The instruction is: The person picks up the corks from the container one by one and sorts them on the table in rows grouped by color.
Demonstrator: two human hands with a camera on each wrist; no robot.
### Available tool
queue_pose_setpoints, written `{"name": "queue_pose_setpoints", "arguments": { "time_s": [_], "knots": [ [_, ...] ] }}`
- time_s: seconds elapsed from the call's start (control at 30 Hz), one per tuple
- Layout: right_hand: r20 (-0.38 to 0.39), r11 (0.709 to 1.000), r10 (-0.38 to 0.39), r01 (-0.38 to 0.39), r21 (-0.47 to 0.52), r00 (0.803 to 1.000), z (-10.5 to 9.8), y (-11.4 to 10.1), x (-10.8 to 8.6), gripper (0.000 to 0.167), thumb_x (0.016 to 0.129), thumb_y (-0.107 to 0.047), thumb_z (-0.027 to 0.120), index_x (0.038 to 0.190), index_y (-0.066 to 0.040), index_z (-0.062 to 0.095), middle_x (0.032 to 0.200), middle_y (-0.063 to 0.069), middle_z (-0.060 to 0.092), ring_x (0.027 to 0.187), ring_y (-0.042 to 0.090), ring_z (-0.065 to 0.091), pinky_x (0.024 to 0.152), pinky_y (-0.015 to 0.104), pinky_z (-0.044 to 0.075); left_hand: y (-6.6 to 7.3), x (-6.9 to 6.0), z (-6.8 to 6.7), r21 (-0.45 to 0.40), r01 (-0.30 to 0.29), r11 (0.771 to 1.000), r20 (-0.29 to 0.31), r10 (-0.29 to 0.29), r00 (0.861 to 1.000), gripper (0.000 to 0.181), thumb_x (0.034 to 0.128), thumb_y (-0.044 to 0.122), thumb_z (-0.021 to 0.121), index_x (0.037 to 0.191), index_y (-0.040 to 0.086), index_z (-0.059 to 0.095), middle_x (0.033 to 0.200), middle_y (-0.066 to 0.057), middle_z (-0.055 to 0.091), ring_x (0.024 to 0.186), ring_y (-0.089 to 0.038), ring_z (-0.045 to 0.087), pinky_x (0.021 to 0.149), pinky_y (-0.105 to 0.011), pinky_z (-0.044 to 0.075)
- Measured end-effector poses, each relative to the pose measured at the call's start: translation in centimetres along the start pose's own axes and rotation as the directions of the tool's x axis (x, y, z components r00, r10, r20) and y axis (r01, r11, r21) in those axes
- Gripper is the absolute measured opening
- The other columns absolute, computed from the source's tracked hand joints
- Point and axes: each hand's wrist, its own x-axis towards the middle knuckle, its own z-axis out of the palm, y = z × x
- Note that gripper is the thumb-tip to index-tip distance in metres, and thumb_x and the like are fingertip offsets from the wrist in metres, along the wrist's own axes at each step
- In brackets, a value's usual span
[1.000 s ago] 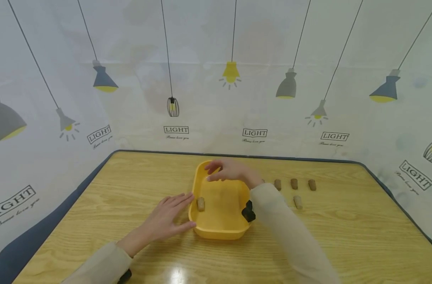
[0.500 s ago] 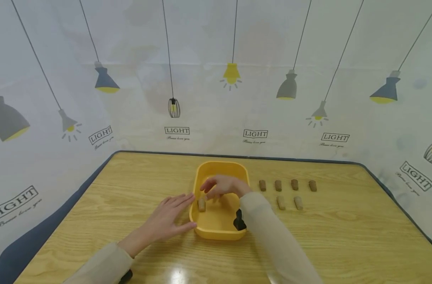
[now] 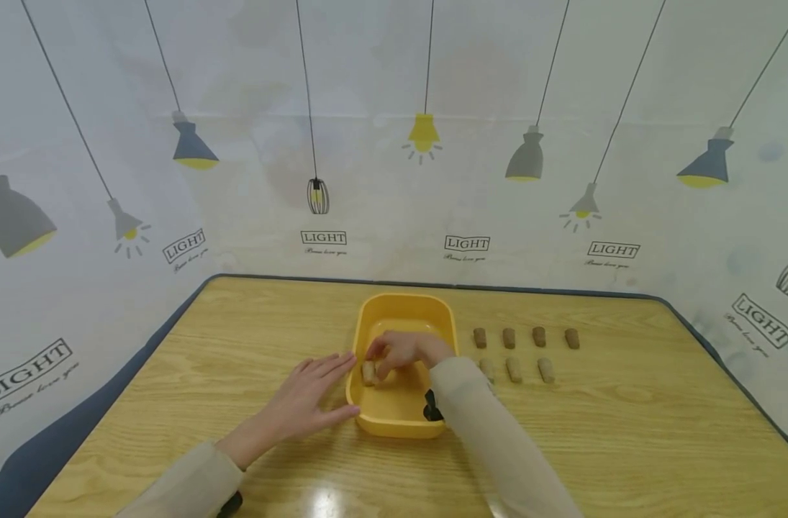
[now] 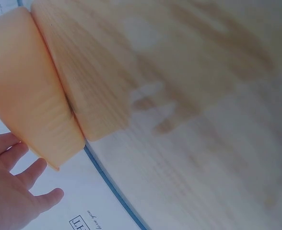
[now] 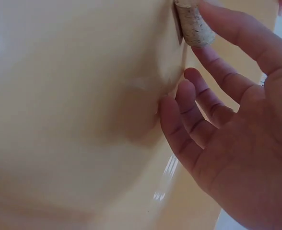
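A light speckled cork (image 3: 368,373) stands near the left wall inside the yellow plastic tub (image 3: 403,429). My right hand (image 3: 400,350) reaches down into the tub and pinches this cork between thumb and index finger. In the right wrist view the cork (image 5: 197,28) sits between those two fingers, its top cut off by the frame; the other fingers curl loosely below it. With fingers spread and fairly straight, my left hand (image 3: 309,396) touches the tub's left rim from outside. The left wrist view has the left hand (image 4: 14,187) against the tub's outer wall (image 4: 30,86).
Right of the tub, a back row of several darker brown corks (image 3: 509,338) lines the wooden table (image 3: 640,410). Before it lies a row of three paler corks (image 3: 513,370), the leftmost partly behind the right sleeve. A lamp-print curtain (image 3: 381,180) borders the table.
My right hand has come from above the tub's far end down and toward me to the cork, and its fingers have closed on it. The left hand stays at the rim.
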Motion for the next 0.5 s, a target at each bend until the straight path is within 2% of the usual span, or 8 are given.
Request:
{"name": "queue_pose_setpoints", "arguments": {
  "time_s": [0.2, 0.5],
  "knots": [
    [-0.019, 0.996, 0.035, -0.037, -0.081, 0.999, 0.37, -0.34, 0.07, 0.035, 0.069, -0.026, 0.074, 0.101, -0.02, 0.06, 0.099, -0.003, 0.043, 0.092, 0.015, 0.041, 0.086, 0.032, 0.034, 0.02, 0.02, -0.03, 0.0, 0.007, 1.0, 0.009, -0.007, 1.0, 0.073, 0.0814, 0.059, 0.046, 0.135, 0.01, 0.038, 0.137, -0.002, 0.036, 0.122, -0.022, 0.034, 0.095, -0.05, 0.025],
    [-0.033, 0.996, 0.026, -0.029, -0.086, 0.999, 0.67, -0.45, 0.32, 0.037, 0.067, -0.032, 0.076, 0.098, -0.021, 0.059, 0.1, -0.004, 0.041, 0.092, 0.015, 0.041, 0.084, 0.032, 0.035, 0.13, 0.05, -0.17, 0.008, 0.016, 1.0, 0.027, -0.017, 0.999, 0.073, 0.0815, 0.059, 0.046, 0.135, 0.01, 0.038, 0.137, -0.002, 0.035, 0.122, -0.023, 0.033, 0.096, -0.051, 0.024]
  ]
}}
